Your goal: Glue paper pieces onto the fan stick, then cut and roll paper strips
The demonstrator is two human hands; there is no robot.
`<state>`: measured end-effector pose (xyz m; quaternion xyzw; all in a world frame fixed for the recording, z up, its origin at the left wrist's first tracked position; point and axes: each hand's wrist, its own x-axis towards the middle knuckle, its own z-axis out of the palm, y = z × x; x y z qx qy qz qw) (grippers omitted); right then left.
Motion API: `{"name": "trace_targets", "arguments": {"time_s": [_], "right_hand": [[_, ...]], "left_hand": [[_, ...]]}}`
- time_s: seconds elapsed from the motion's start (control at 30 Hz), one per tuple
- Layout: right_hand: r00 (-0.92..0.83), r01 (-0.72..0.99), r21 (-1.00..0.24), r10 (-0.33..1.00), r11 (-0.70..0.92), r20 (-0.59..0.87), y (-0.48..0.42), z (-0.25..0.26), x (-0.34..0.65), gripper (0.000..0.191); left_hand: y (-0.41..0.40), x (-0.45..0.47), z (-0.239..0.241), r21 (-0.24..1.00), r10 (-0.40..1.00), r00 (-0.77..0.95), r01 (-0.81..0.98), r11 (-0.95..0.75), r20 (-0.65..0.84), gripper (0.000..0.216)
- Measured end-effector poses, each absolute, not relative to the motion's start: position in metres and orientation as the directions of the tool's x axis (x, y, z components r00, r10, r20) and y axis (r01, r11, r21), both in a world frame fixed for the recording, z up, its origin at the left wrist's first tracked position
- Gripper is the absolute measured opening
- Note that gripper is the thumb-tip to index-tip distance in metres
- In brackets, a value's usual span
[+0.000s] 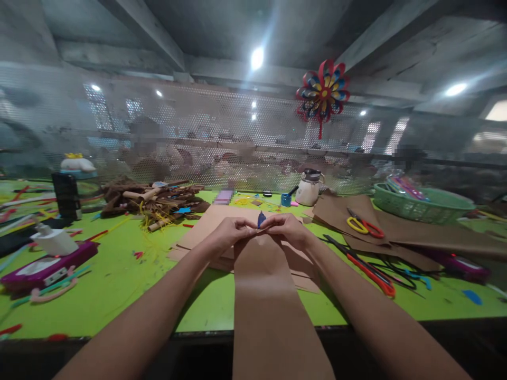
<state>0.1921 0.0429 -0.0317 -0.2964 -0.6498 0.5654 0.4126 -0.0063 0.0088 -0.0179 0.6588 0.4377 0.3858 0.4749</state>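
Observation:
My left hand [232, 230] and my right hand [285, 227] meet at the middle of the green table [119, 285]. Both are pinched at the far end of a long strip of brown paper [269, 306] that runs toward me and hangs over the table's near edge. A small blue piece [261, 219] stands up between the fingertips of the two hands. Under the strip lie more brown paper sheets [206, 224].
Red-handled scissors [368, 269] lie right of my right arm, yellow-and-red scissors [364, 226] on brown sheets beyond. A green basket [420, 206] stands far right. Left are a purple device [47, 266], a black box [66, 196] and a pile of brown scraps [154, 203]. A white pot [308, 189] and mesh screen stand behind.

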Motion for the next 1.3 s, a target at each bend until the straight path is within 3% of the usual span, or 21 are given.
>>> {"name": "trace_targets", "arguments": {"time_s": [0.13,0.57,0.8,0.9,1.0,1.3], "right_hand": [[-0.492,-0.073,-0.981,0.849,0.18,0.192,0.044,-0.028,0.196,0.024],[-0.466,0.015,-0.971,0.861,0.238,0.204,0.051,-0.033,0.203,0.027],[-0.424,0.107,-0.964,0.888,0.245,0.179,0.053,-0.033,0.205,0.043],[-0.394,0.094,-0.969,0.902,0.23,0.176,0.053,-0.033,0.203,0.044],[-0.36,0.094,-0.973,0.918,0.211,0.165,0.052,-0.033,0.201,0.045],[-0.439,0.027,-0.981,0.884,0.19,0.159,0.054,-0.035,0.203,0.04]], "left_hand": [[0.011,-0.007,-0.019,0.929,0.941,0.296,0.277,-0.247,0.162,0.031],[0.007,-0.009,-0.014,0.872,0.931,0.326,0.393,-0.292,0.165,0.04],[0.0,-0.006,-0.005,0.941,0.913,0.394,0.258,-0.22,0.106,0.042],[0.0,-0.006,-0.006,0.959,0.939,0.339,0.242,-0.149,0.06,0.038],[0.001,-0.005,-0.008,0.951,0.956,0.274,0.251,-0.178,0.106,0.025],[0.008,-0.008,-0.015,0.943,0.955,0.26,0.258,-0.208,0.14,0.028]]}}
